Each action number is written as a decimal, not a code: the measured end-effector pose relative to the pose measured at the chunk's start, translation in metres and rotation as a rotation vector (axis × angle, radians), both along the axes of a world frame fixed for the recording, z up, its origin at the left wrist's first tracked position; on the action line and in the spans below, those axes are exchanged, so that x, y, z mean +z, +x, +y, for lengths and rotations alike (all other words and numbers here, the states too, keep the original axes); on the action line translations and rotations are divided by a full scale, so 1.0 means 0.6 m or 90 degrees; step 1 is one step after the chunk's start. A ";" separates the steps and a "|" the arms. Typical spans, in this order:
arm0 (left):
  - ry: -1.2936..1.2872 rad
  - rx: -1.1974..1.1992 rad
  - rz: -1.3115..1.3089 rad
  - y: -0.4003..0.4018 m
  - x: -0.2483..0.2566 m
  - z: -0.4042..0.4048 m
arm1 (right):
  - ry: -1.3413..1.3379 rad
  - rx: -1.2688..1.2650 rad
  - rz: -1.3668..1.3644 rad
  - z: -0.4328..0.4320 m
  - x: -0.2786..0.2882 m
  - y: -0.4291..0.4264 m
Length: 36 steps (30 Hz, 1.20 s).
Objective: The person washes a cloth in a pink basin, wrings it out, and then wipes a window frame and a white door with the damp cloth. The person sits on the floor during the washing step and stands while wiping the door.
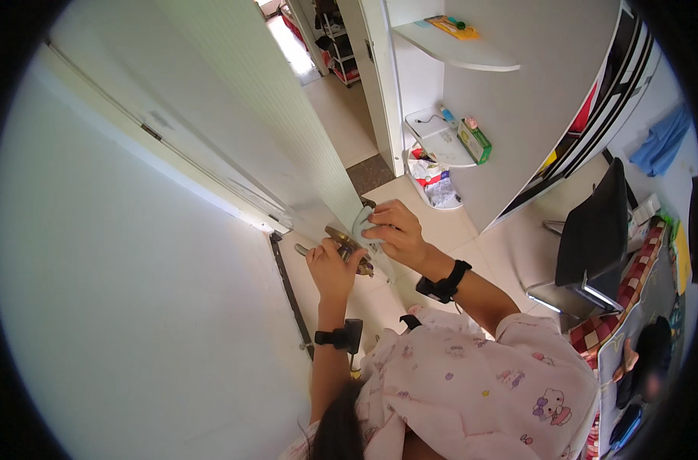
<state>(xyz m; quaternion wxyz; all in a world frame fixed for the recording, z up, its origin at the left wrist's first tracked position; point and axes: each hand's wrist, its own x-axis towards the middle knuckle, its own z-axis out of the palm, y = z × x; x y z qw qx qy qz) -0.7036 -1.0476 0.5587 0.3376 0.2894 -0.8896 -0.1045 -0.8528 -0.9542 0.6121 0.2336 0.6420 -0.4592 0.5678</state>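
Observation:
A white door (291,132) with a ribbed edge stands ajar before me. My left hand (333,270) grips the brass-coloured lever handle (300,249), its fingers over the lever and its thumb near the handle's round plate (338,234). In my right hand (399,234) is a folded pale cloth (361,223), pinched between fingers and thumb beside the door's edge. Part of the handle on the far face (367,202) shows just behind the cloth. My left hand hides much of the lever.
A white wall (142,276) rises close on my left. Curved corner shelves (458,54) hold a green box (474,141) and packets. To the right are a black chair (590,230) and a bed (631,339) with a person's hand (628,359) on it. A wheeled rack (338,49) stands beyond the doorway.

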 end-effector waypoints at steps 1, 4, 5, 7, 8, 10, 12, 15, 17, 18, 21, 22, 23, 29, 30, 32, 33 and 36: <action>-0.010 0.006 0.000 0.000 0.003 -0.006 | -0.026 0.007 0.008 -0.006 0.028 0.004; -0.016 0.015 -0.019 0.000 0.004 -0.003 | -0.078 0.008 0.017 -0.013 0.110 0.014; -0.003 0.011 -0.032 0.004 0.003 0.003 | -0.091 -0.001 0.011 -0.017 0.131 0.016; 0.004 0.018 -0.035 0.000 0.011 -0.005 | -0.086 -0.001 0.027 -0.024 0.115 0.010; -0.013 0.007 -0.027 -0.005 0.008 -0.006 | -0.060 -0.001 0.044 -0.019 0.059 -0.001; -0.007 0.000 -0.029 -0.008 0.009 -0.008 | 0.034 -0.019 0.069 0.006 -0.025 -0.010; -0.004 -0.002 -0.023 -0.014 0.010 -0.004 | 0.023 -0.026 0.045 0.008 -0.020 -0.008; -0.024 0.002 -0.014 -0.023 0.015 -0.006 | -0.039 -0.017 0.032 -0.005 0.059 -0.001; -0.033 0.007 -0.022 -0.022 0.005 -0.007 | -0.080 -0.032 0.027 -0.015 0.105 0.003; -0.038 0.009 -0.015 -0.027 0.006 -0.007 | -0.082 -0.031 0.023 -0.015 0.093 0.000; -0.041 0.003 -0.003 -0.040 0.013 -0.006 | -0.019 -0.040 0.043 0.000 0.015 -0.015; -0.032 0.004 -0.006 -0.043 0.015 -0.006 | -0.004 -0.047 0.027 0.005 0.008 -0.014; -0.024 0.004 -0.008 -0.046 0.017 -0.006 | -0.005 -0.040 0.029 0.005 0.006 -0.020; -0.025 0.005 -0.004 -0.064 0.021 -0.004 | -0.167 -0.028 0.087 -0.031 0.223 -0.055; -0.029 0.005 -0.013 -0.070 0.021 -0.007 | -0.197 -0.038 0.095 -0.039 0.280 -0.071; -0.037 0.008 -0.031 -0.071 0.018 -0.003 | -0.229 -0.032 0.103 -0.046 0.317 -0.088; -0.040 0.008 -0.024 -0.071 0.021 -0.011 | -0.231 -0.016 0.103 -0.046 0.316 -0.092; -0.027 0.025 -0.036 -0.058 0.020 -0.009 | -0.174 0.033 0.052 -0.042 0.209 -0.090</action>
